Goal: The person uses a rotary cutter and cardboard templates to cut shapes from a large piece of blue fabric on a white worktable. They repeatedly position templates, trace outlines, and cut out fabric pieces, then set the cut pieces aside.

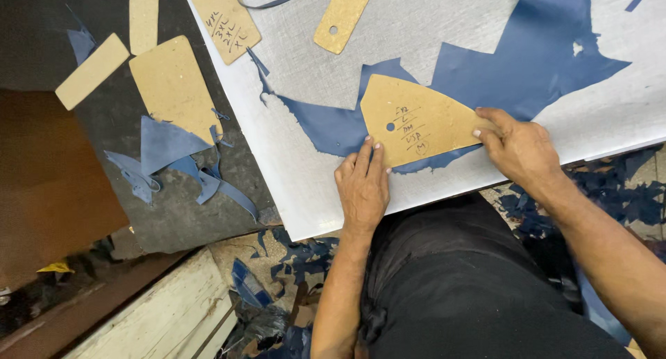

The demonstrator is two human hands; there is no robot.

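In the head view, a cardboard template point(416, 120) is pinned flat on blue leather point(527, 61) by the spread left hand point(362, 185) and right hand point(517, 147), where uneven pressure could let it slip off line.

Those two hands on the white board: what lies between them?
In the head view, a tan cardboard template on blue leather lies between left hand and right hand.

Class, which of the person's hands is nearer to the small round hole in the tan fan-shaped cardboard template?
Left. The left hand presses the tan fan-shaped cardboard template just below its small round hole; the right hand holds the far right tip.
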